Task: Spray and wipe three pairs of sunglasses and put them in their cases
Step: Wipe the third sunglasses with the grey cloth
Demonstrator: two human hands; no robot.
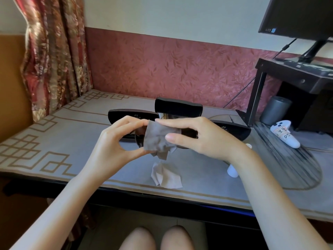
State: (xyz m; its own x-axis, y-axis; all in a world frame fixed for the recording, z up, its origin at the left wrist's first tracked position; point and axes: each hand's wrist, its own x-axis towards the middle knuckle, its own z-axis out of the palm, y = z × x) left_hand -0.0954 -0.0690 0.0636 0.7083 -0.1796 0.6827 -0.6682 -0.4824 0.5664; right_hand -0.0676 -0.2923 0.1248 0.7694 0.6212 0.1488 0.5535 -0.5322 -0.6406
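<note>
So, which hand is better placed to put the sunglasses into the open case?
Probably the left hand: it pinches the sunglasses directly, while the right hand holds the cloth. The open case stands just behind.

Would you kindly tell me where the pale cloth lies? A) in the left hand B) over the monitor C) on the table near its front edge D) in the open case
C: the pale cloth lies crumpled on the table; the left hand holds the sunglasses, the right hand a grey cloth.
</note>
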